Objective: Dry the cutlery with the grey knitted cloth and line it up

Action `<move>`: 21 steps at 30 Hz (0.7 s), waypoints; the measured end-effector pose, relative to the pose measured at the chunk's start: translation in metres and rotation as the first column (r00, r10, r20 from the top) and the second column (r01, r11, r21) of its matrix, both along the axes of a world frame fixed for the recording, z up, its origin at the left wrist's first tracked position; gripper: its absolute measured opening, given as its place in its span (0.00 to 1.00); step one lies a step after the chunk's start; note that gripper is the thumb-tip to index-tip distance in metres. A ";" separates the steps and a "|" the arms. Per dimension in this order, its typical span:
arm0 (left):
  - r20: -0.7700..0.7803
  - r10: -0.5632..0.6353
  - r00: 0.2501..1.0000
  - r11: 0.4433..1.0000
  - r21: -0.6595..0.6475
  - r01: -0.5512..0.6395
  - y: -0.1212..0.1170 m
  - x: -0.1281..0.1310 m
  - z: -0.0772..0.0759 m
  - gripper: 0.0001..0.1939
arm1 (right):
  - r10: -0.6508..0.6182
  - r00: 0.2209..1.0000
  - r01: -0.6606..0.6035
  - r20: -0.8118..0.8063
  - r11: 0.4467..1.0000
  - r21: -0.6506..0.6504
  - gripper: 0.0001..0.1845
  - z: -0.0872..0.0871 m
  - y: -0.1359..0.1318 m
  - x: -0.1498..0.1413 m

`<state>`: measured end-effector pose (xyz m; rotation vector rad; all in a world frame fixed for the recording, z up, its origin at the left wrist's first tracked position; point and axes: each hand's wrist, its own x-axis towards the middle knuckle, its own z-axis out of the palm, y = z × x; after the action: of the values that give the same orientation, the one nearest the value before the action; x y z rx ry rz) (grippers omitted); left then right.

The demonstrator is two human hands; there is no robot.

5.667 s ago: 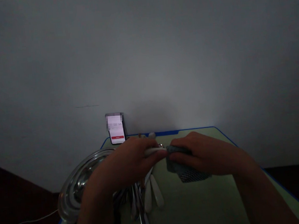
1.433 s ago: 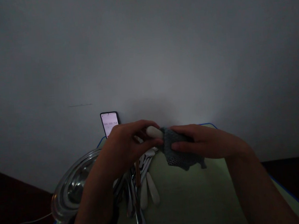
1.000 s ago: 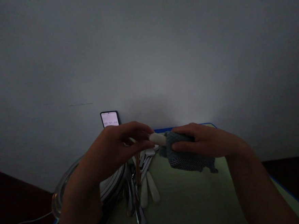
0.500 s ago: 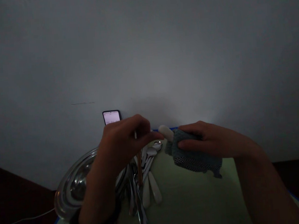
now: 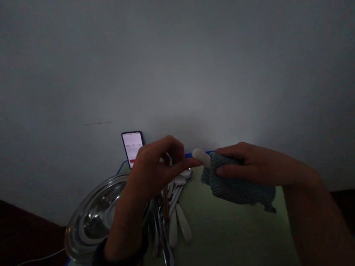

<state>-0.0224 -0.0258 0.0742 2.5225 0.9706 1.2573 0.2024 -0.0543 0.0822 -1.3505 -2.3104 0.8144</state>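
Observation:
The scene is dim. My right hand [image 5: 246,166] is closed around a grey-blue cloth [image 5: 239,187] wrapped over a utensil whose white handle end [image 5: 201,156] sticks out to the left. My left hand [image 5: 158,168] hovers just left of that handle, its fingers pinched and its fingertips touching or almost touching the handle tip. Whether it holds anything is unclear. Below both hands, a pile of spoons and white-handled cutlery [image 5: 172,214] lies on the pale green table [image 5: 234,242].
A shiny metal tray [image 5: 92,220] sits at the table's left edge. A lit phone [image 5: 132,146] leans against the grey wall behind the table. A white cable [image 5: 28,263] runs across the dark floor at left. The table has a blue rim.
The cloth-wrapped utensil in my right hand has shifted slightly right and up. My left hand has let go of the white handle and stays pinched beside its tip.

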 end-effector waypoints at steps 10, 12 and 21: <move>0.047 -0.172 0.984 0.984 -0.047 0.174 0.000 0.005 0.001 0.11 | 0.003 0.999 -0.005 0.037 0.998 0.055 0.15 -0.001 0.002 -0.002; 0.027 -0.165 0.986 0.983 -0.074 0.167 0.000 0.006 0.001 0.11 | 0.003 0.999 -0.006 0.045 0.998 0.063 0.15 -0.001 0.002 -0.001; 0.073 -0.184 0.980 0.940 -0.279 0.197 0.001 0.004 -0.001 0.15 | 0.005 0.998 -0.007 0.058 0.999 0.032 0.15 0.000 0.002 -0.002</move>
<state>-0.0186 -0.0249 0.0729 2.2913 0.8079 1.0319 0.2003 -0.0519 0.0819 -1.3717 -2.3623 0.7454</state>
